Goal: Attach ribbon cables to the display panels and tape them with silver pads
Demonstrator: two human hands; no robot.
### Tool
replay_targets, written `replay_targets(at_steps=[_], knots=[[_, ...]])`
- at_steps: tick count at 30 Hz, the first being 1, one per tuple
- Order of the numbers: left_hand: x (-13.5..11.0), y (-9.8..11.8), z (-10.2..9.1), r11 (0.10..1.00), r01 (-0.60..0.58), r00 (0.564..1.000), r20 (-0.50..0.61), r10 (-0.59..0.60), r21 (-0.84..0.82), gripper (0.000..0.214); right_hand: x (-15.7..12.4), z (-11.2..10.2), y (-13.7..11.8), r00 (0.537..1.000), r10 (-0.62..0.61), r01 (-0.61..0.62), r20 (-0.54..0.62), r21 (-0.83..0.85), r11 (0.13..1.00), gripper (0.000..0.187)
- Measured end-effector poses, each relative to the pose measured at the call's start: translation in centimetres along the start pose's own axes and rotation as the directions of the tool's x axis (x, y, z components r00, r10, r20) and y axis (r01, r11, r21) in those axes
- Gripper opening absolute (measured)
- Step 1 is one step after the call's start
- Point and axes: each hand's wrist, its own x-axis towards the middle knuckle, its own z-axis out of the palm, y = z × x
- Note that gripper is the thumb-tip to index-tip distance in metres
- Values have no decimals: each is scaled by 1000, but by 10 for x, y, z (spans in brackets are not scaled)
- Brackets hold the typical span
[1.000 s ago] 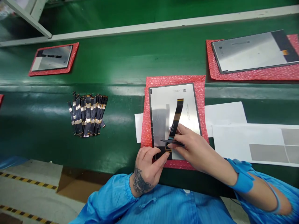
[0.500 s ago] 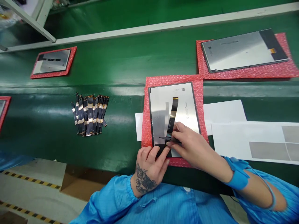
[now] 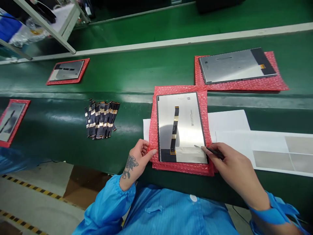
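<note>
A display panel (image 3: 188, 125), silver back up, lies on red bubble wrap (image 3: 181, 168) in front of me. On it a black flex cable (image 3: 174, 127) runs lengthwise, its lower end on the black strip at the panel's bottom edge. My left hand (image 3: 139, 156) is closed at the wrap's left edge, thumb on top and fingers curled by the edge. My right hand (image 3: 228, 160) grips dark tweezers (image 3: 215, 152) at the panel's lower right. Their tip lies over the panel's right part, apart from the cable.
A pile of flex cables (image 3: 101, 119) lies to the left. Another panel (image 3: 234, 67) on red wrap sits at the back right; smaller-looking wrapped panels (image 3: 67, 70) are at the left. White paper sheets (image 3: 230, 122) lie at right. A pale rail (image 3: 158, 44) crosses behind.
My left hand has moved from the panel's bottom to the wrap's left edge. My right hand, with the tweezers, has moved right off the cable, which now lies straighter. The view has shifted.
</note>
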Motion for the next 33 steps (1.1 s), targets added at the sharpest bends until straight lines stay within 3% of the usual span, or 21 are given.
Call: replay_targets(at_steps=[4, 11, 16, 21, 26, 30, 33], knots=[[2, 7, 1, 988, 74, 989, 138, -55, -134, 39, 7, -1, -7, 1000, 3, -3, 21, -22, 1000, 21], [-2, 10, 9, 930, 155, 981, 163, -105, -335, 47, 6, -4, -33, 998, 28, -11, 49, -312, 950, 5], [-5, 12, 10, 933, 185, 971, 201, -126, -308, 46, 7, -5, -47, 990, 87, -39, 109, -383, 923, 6], [-7, 15, 10, 934, 209, 964, 219, -147, -291, 43, 5, 1, -51, 989, 7, 27, 146, -230, 973, 16], [-7, 18, 12, 906, 245, 960, 219, -176, -346, 40, 5, -10, -40, 991, -59, 38, 123, 172, 984, 24], [-11, 22, 11, 852, 264, 962, 184, -201, -453, 38, 0, -26, -18, 997, 73, -77, 27, 234, 969, 40], [-15, 24, 15, 825, 252, 966, 177, -187, -506, 47, -13, -26, -5, 986, 127, -148, 109, 215, 965, 51]])
